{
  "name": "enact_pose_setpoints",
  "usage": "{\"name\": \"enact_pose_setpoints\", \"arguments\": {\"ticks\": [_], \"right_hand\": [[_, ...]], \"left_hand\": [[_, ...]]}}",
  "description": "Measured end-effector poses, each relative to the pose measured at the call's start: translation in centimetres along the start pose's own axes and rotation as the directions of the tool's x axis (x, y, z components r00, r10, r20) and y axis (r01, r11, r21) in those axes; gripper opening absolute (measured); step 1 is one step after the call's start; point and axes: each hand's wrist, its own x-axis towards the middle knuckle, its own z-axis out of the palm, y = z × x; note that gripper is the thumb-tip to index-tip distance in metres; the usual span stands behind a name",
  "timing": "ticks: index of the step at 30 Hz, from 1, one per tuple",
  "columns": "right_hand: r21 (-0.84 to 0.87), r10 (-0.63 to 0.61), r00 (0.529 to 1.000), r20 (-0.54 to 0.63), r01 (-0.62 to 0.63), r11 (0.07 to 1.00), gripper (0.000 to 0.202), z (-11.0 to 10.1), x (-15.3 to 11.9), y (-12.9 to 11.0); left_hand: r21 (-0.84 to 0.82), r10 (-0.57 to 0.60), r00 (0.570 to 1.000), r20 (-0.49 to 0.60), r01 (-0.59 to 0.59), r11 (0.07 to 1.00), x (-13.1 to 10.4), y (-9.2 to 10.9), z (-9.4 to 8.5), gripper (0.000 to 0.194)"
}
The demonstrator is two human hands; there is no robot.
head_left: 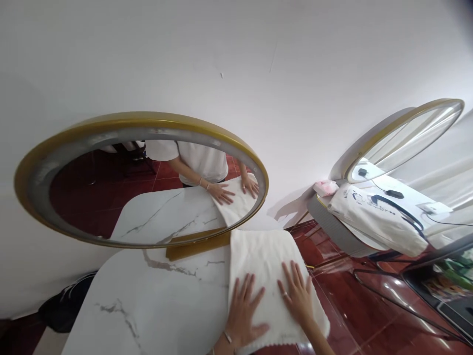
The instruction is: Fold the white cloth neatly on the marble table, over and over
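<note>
In the head view, your left hand (244, 303) and your right hand (297, 295) are lying flat upon the white cloth (266, 256), which is covering the right end of the marbled table (155, 305). Both hands are being open, with fingers spread, and they are touching the cloth without gripping it. The tabletop is extending to the left of the cloth, and an oval mirror (142, 180) is standing along the far edge. Beyond the cloth's right edge, red floor (342, 296) is showing. On another table (334, 227), a white bag (380, 224) is lying beside a pink packet (325, 188); their contents are remaining hidden.
</note>
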Motion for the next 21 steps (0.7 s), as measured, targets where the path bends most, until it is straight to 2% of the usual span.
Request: {"name": "enact_pose_setpoints", "arguments": {"ticks": [2, 4, 6, 7, 8, 9, 10, 11, 12, 13, 14, 17, 18, 19, 21], "right_hand": [[-0.008, 0.012, 1.000, 0.001, -0.012, 1.000, 0.061, -0.1, -2.5, 0.5], [-0.011, -0.003, 1.000, 0.010, 0.003, 1.000, 0.061, 0.1, -3.3, 0.9], [-0.012, -0.023, 1.000, 0.015, 0.023, 1.000, 0.060, 0.4, -2.6, 1.0], [-0.012, -0.028, 0.999, 0.015, 0.028, 1.000, 0.059, 0.4, -2.0, 0.9], [-0.013, -0.030, 0.999, 0.017, 0.030, 0.999, 0.059, 0.4, -1.2, 0.8], [-0.015, -0.029, 0.999, 0.020, 0.029, 0.999, 0.059, 0.4, -0.5, 0.6], [-0.018, -0.028, 0.999, 0.024, 0.028, 0.999, 0.059, 0.3, 0.1, 0.4], [-0.021, -0.025, 0.999, 0.030, 0.026, 0.999, 0.059, 0.1, 0.6, 0.2], [-0.025, -0.022, 0.999, 0.035, 0.023, 0.999, 0.060, 0.0, 0.9, 0.0], [-0.028, -0.020, 0.999, 0.037, 0.021, 0.999, 0.060, -0.1, 1.0, -0.1], [-0.029, -0.018, 0.999, 0.036, 0.019, 0.999, 0.060, -0.2, 1.0, -0.3], [-0.024, -0.006, 1.000, 0.019, 0.007, 1.000, 0.061, -0.3, 0.6, -0.7], [-0.018, -0.006, 1.000, 0.010, 0.006, 1.000, 0.060, -0.2, 0.6, -0.8], [-0.007, -0.013, 1.000, 0.002, 0.013, 1.000, 0.060, -0.1, 0.7, -1.0], [0.027, -0.057, 0.998, -0.008, 0.057, 0.998, 0.059, 0.1, 1.2, -1.4]], "left_hand": [[-0.062, 0.027, 0.999, 0.037, -0.025, 0.998, -1.5, 0.7, 0.7, 0.093], [-0.098, 0.042, 0.998, 0.040, -0.038, 0.995, -2.0, 1.0, 1.3, 0.093], [-0.098, -0.032, 0.998, -0.051, 0.027, 0.995, -1.1, 0.8, 1.5, 0.083], [-0.092, -0.125, 0.983, -0.138, 0.112, 0.989, -0.1, 0.6, 1.3, 0.072], [-0.095, -0.248, 0.939, -0.240, 0.232, 0.968, 1.2, 0.1, 1.1, 0.059], [-0.116, -0.383, 0.860, -0.336, 0.366, 0.923, 2.8, -0.4, 0.6, 0.047], [-0.151, -0.503, 0.760, -0.412, 0.487, 0.860, 4.4, -1.1, 0.1, 0.037], [-0.192, -0.590, 0.668, -0.453, 0.573, 0.797, 6.1, -1.9, -0.4, 0.031], [-0.223, -0.627, 0.624, -0.466, 0.603, 0.766, 7.6, -2.7, -1.0, 0.027], [-0.241, -0.638, 0.610, -0.469, 0.607, 0.757, 8.8, -3.5, -1.5, 0.026], [-0.249, -0.627, 0.623, -0.467, 0.588, 0.770, 9.7, -4.1, -1.8, 0.027], [-0.231, -0.519, 0.719, -0.462, 0.468, 0.853, 9.8, -5.1, -2.2, 0.036], [-0.208, -0.486, 0.733, -0.477, 0.443, 0.872, 9.2, -5.1, -2.1, 0.041], [-0.178, -0.472, 0.725, -0.502, 0.447, 0.877, 8.5, -5.0, -2.0, 0.047], [-0.098, -0.468, 0.683, -0.561, 0.507, 0.856, 7.1, -4.8, -1.6, 0.058]]}}
